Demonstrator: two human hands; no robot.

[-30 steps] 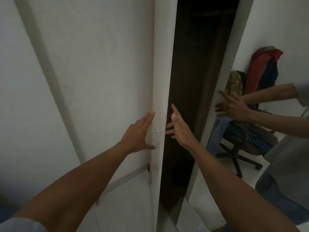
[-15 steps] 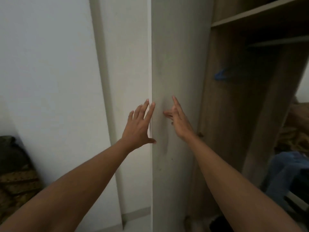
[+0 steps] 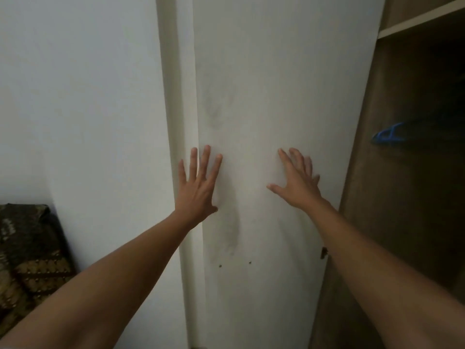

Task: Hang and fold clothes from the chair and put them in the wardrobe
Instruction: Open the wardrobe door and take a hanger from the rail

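- the left hand (image 3: 198, 182) lay flat on the white wardrobe door (image 3: 276, 84) by its left edge, fingers straight and spread, grasping nothing.
- the right hand (image 3: 295, 182) was pressed flat on the same door further right, also released.
- the wardrobe (image 3: 415, 197) stood open at the right, its brown inside dark.
- a blue hanger (image 3: 388, 135) hung inside, below a shelf (image 3: 422, 20).
- patterned dark fabric (image 3: 27, 250) lay at the lower left.
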